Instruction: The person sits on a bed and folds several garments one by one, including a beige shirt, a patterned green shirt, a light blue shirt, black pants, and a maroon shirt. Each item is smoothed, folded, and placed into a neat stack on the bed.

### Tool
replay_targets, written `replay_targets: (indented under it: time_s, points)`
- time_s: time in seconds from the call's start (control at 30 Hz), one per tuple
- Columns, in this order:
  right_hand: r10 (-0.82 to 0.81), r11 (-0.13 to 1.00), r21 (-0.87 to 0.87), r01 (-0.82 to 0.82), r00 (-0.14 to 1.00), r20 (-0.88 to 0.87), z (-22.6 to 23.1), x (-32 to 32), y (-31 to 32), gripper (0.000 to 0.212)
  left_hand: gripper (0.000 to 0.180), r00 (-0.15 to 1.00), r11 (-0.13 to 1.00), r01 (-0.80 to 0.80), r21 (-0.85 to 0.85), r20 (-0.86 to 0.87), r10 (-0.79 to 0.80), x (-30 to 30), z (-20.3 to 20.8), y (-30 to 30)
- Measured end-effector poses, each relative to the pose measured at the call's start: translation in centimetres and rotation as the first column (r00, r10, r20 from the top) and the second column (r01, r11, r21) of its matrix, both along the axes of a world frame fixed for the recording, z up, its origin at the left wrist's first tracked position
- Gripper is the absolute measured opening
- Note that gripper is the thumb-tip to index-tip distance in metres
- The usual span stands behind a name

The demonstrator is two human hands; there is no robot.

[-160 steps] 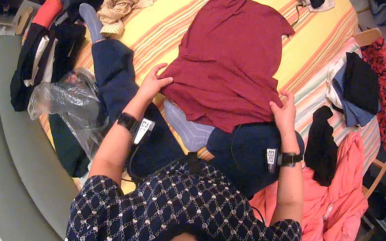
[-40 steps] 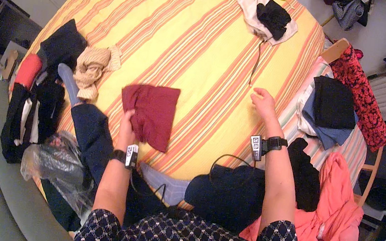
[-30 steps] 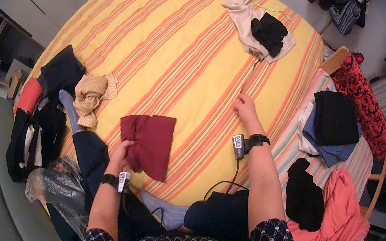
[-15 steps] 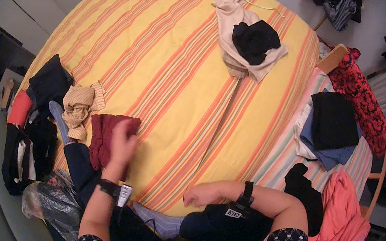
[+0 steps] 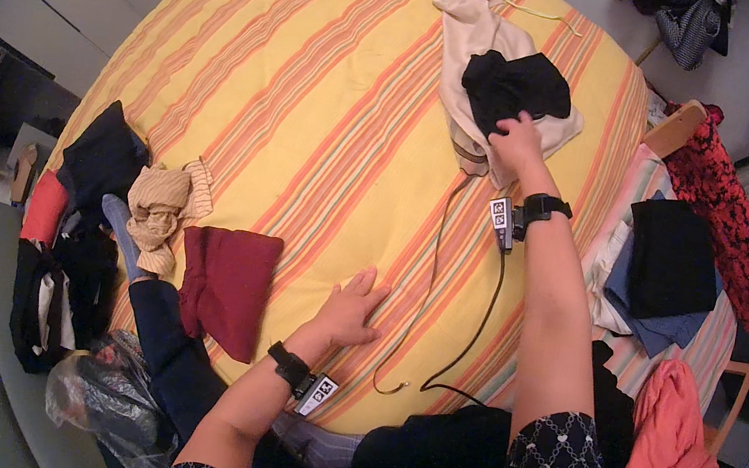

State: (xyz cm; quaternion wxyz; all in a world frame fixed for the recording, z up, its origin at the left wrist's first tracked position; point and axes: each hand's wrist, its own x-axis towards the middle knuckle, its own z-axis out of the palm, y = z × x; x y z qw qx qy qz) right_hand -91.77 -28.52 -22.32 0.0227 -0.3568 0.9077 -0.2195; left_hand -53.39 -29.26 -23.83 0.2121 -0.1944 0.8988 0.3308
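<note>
My right hand (image 5: pixel 518 147) is stretched out to the far part of the bed, its fingers closed at the near edge of a crumpled black garment (image 5: pixel 517 88). That garment lies on a cream garment (image 5: pixel 466 28) with a pale drawstring at its far end. My left hand (image 5: pixel 351 311) rests on the striped yellow bedspread (image 5: pixel 339 150), fingers spread, holding nothing. To its left lies a folded maroon garment (image 5: pixel 228 289). Each wrist has a black strap with a small device on it.
Left of the maroon garment are a tan striped garment (image 5: pixel 166 201), dark clothes (image 5: pixel 103 157) and a clear plastic bag (image 5: pixel 104 397). At right sit a black and blue folded stack (image 5: pixel 669 261), a coral cloth (image 5: pixel 669 447) and a red-black patterned cloth (image 5: pixel 729 222). Cables (image 5: pixel 475 338) trail across the bedspread.
My right hand has reached from near my lap to the black garment. My left hand has left the maroon garment and moved right onto the bedspread. The view has shifted slightly.
</note>
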Motion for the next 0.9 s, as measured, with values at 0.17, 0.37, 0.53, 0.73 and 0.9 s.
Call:
replay_targets:
  time_s: [0.17, 0.37, 0.53, 0.73, 0.9]
  points:
    - [0.335, 0.898, -0.436, -0.060, 0.735, 0.590, 1.2, 5.0, 0.7, 0.039, 0.082, 1.000, 1.000, -0.009, 0.018, -0.013, 0.009, 0.2, -0.9, 0.1]
    - [0.729, 0.675, -0.520, -0.523, 0.583, 0.360, 6.8, 14.4, 8.7, 0.031, 0.075, 0.978, 0.973, -0.119, 0.197, -0.144, 0.149, 0.7, -1.7, -0.3]
    - [0.424, 0.896, -0.336, -0.291, 0.785, 0.451, 5.7, 10.0, 8.7, 0.027, 0.072, 0.991, 0.988, 0.058, 0.140, -0.131, -0.040, 3.1, 0.1, 2.1]
    - [0.161, 0.976, 0.147, -0.158, 0.987, -0.004, 2.7, 4.8, 4.4, 0.029, 0.078, 0.991, 0.991, 0.128, -0.025, 0.052, -0.127, 3.4, 0.6, 3.8]
    - [0.095, 0.913, 0.395, -0.104, 0.995, 0.043, 2.8, 3.3, -0.5, 0.033, 0.076, 0.984, 0.988, 0.152, -0.012, 0.100, -0.150, 2.7, -0.4, 3.2]
